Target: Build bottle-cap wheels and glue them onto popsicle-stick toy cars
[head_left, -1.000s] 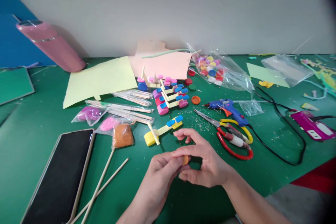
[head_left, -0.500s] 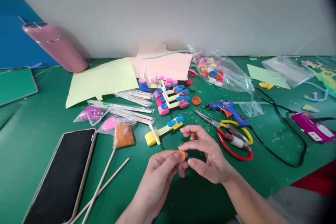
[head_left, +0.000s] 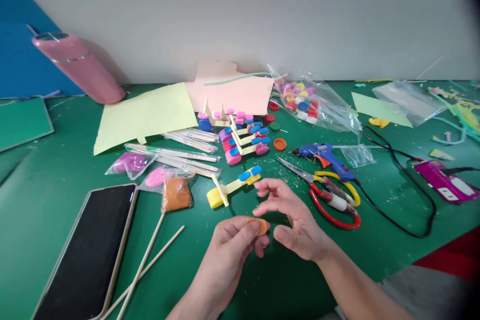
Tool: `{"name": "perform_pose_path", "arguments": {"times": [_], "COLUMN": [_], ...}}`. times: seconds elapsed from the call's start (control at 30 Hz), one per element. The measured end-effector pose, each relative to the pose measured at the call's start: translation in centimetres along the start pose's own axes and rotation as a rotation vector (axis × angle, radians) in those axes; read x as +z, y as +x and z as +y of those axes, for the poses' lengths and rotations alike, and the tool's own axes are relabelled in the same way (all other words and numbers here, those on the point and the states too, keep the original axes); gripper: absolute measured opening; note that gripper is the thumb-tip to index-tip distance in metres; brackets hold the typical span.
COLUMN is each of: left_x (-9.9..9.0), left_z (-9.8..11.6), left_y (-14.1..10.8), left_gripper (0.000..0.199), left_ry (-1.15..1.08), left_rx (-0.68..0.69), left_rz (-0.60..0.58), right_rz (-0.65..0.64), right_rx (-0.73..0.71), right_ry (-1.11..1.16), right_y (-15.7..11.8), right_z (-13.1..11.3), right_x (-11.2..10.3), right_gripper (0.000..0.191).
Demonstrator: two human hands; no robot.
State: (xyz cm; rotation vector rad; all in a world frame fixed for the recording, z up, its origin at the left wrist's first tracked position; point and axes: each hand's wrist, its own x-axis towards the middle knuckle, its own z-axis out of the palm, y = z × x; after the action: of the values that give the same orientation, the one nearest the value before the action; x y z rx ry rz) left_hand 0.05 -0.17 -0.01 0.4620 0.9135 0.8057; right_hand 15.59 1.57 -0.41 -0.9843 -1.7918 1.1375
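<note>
My left hand point(head_left: 233, 247) pinches a small flat piece of orange clay point(head_left: 261, 225) between thumb and fingers, low in the middle of the view. Just right of it, my right hand point(head_left: 290, 220) has its fingers apart and holds nothing. Beyond both hands lies a small yellow model point(head_left: 232, 186) made of a stick, clay lumps and blue ovals. Behind that stand several similar models point(head_left: 245, 142) in pink, purple and blue. A bagged block of orange-brown clay point(head_left: 177, 194) rests to the left.
A black phone point(head_left: 88, 250) and two crossed wooden sticks point(head_left: 150, 250) lie at left. To the right are pliers-like scissors point(head_left: 330, 190), a blue glue gun point(head_left: 324, 155) with its cord, and a purple box point(head_left: 446, 182). A bag of bottle caps point(head_left: 303, 100) lies behind; a pink bottle point(head_left: 80, 67) stands back left.
My right hand has drawn slightly away from the orange clay, opening a small gap. More of the piece shows in my left hand, which has barely moved.
</note>
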Motion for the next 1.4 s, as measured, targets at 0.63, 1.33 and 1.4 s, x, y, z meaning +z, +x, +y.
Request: {"name": "perform_pose_path", "arguments": {"times": [0.63, 1.33, 1.4], "left_x": [0.06, 0.10, 0.21], "left_z": [-0.10, -0.39, -0.41], "left_y": [0.10, 0.12, 0.09], "left_gripper": [0.019, 0.013, 0.014], "left_ry": [-0.168, -0.057, -0.047], "left_rx": [-0.017, 0.079, 0.078], "left_rz": [-0.069, -0.055, -0.055], "right_rz": [0.001, -0.054, -0.063], "right_rx": [0.019, 0.019, 0.023], "right_ry": [0.080, 0.140, 0.139], "right_y": [0.30, -0.24, -0.23], "right_z": [0.53, 0.34, 0.33], "right_x": [0.04, -0.20, -0.20], "right_gripper": [0.023, 0.025, 0.025]}}
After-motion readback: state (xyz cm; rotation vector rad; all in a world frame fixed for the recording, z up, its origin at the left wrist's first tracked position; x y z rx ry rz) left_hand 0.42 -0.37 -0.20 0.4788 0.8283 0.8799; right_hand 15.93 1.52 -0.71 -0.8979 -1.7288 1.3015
